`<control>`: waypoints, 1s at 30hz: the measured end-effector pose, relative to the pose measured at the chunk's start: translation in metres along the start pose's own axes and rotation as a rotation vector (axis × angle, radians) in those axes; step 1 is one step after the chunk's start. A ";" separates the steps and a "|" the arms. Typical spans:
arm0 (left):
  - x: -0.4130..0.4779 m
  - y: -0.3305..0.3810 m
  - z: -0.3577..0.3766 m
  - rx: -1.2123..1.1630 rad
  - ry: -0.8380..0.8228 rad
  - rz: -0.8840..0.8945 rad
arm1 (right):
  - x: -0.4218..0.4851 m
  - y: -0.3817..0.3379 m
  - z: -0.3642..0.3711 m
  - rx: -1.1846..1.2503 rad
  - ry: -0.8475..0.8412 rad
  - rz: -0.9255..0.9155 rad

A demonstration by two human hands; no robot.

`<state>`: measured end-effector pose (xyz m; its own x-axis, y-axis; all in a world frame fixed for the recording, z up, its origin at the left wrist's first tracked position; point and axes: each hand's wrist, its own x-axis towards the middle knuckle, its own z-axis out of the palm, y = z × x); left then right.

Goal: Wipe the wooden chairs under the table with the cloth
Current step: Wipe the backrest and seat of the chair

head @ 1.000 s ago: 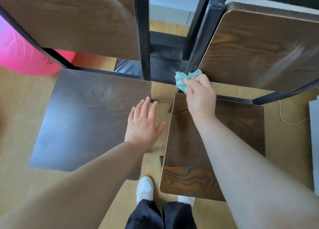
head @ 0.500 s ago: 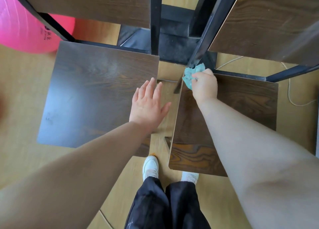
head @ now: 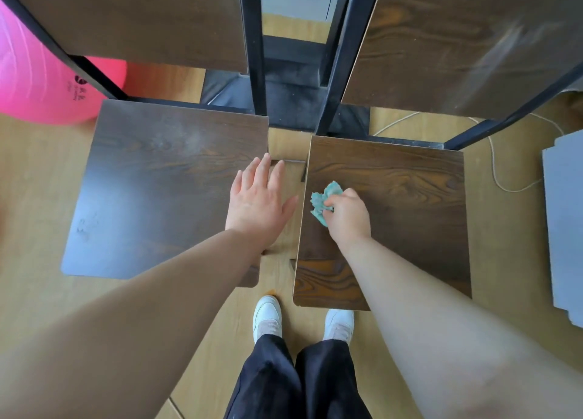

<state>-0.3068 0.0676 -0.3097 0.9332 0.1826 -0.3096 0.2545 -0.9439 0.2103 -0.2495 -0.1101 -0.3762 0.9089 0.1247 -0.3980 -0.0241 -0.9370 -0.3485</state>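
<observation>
Cloth [head: 320, 204] is sitting bunched on the right seat [head: 410, 204], close to its left edge and about midway along. My right hand [head: 348, 219] is gripping it with curled fingers and pressing it down. Most of that seat is lying to the hand's right, so I am judging the next stroke as rightward. My left hand [head: 257, 204] is resting flat, fingers straight, on the left seat [head: 157, 182] at its right edge, nearer that chair.

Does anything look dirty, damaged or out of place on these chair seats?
Yes: the left dark wooden chair seat has a pale dusty smear near its back edge and faint scribble-like marks near its front left corner.
</observation>
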 end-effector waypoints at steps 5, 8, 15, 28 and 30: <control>0.002 0.009 -0.008 -0.028 0.049 0.015 | -0.005 -0.022 -0.063 0.213 0.246 -0.155; 0.011 0.016 -0.019 -0.036 0.096 0.030 | 0.012 -0.042 -0.128 0.325 0.533 -0.273; 0.036 0.038 -0.046 -0.039 0.128 0.069 | 0.056 -0.095 -0.252 0.321 0.853 -0.510; 0.066 0.063 -0.047 -0.026 0.150 0.113 | 0.080 -0.087 -0.233 0.189 0.951 -0.662; 0.066 0.063 -0.040 -0.031 0.161 0.105 | 0.080 -0.079 -0.217 0.220 0.915 -0.669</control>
<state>-0.2194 0.0313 -0.2800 0.9829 0.1279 -0.1323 0.1591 -0.9517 0.2626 -0.0842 -0.0965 -0.1961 0.7268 0.2077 0.6547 0.5862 -0.6843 -0.4336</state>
